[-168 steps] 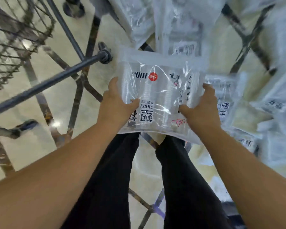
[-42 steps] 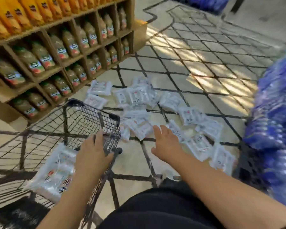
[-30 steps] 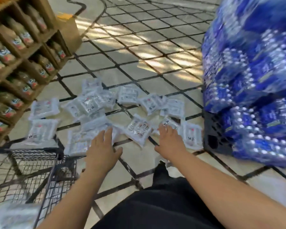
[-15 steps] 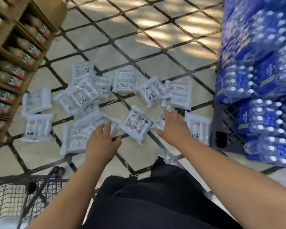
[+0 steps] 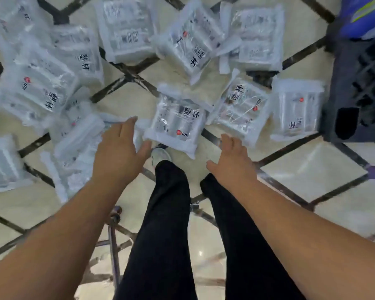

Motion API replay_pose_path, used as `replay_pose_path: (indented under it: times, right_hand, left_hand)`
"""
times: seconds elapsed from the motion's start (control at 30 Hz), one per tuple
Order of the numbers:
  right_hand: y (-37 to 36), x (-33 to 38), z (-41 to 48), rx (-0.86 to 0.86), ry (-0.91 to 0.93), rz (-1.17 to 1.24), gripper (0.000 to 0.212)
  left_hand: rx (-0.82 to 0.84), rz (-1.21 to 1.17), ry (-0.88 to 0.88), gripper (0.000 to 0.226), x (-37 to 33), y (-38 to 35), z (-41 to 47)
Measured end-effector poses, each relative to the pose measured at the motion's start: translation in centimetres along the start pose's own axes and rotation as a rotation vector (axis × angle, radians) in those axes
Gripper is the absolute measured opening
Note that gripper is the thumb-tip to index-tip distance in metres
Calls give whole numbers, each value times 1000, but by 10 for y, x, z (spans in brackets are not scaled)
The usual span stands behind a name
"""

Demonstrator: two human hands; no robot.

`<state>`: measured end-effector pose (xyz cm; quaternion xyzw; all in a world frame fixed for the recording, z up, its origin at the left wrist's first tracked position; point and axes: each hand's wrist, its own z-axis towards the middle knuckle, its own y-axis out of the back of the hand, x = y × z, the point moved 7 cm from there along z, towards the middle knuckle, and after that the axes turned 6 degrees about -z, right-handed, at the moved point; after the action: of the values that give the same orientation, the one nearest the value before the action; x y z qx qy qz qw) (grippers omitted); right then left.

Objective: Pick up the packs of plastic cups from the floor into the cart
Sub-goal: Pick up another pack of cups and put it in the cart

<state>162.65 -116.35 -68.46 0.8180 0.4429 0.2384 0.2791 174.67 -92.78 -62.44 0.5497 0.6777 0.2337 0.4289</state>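
Several clear packs of plastic cups lie scattered on the tiled floor. The nearest pack [image 5: 177, 121] lies flat just beyond my feet, with a red dot on its label. My left hand [image 5: 119, 152] hovers open at that pack's left edge, fingers spread. At its right side my right hand [image 5: 230, 161] is open too, just short of a second pack [image 5: 239, 110]. Neither hand holds anything. Of the cart, only a bit of metal frame and a wheel [image 5: 115, 215] shows beside my left leg.
A dark plastic pallet [image 5: 353, 87] carrying blue shrink-wrapped water bottles [image 5: 364, 16] stands at the right. More packs [image 5: 37, 89] are piled to the left. My black trouser legs and one shoe [image 5: 160, 154] fill the lower middle.
I have bent down, so the packs now fill the view. Both hands have dropped lower and spread to either side of the nearest pack. The cart basket has slipped out of view.
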Motion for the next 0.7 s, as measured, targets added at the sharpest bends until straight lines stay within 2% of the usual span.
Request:
replay_pose_path:
  times: [0.27,0.37,0.5,0.6,0.7]
  right_hand:
    - [-175,14,206,-25,12,63,72]
    - [-219,16,251,-64,27,59,70]
    - [-253,12,278,-114,36,32,72]
    - [-268,3,290,-116,-23,45,76]
    - [-281,-5,300,-73,-109,225,80]
  left_hand:
    - [230,202,2,64,115,-208,205]
    - [251,210,4,70,136,-268,257]
    - [174,169,26,90,140,-310,291]
    - [173,34,104,110,149,-329,299]
    - [171,-129,129,112,159,-337,301]
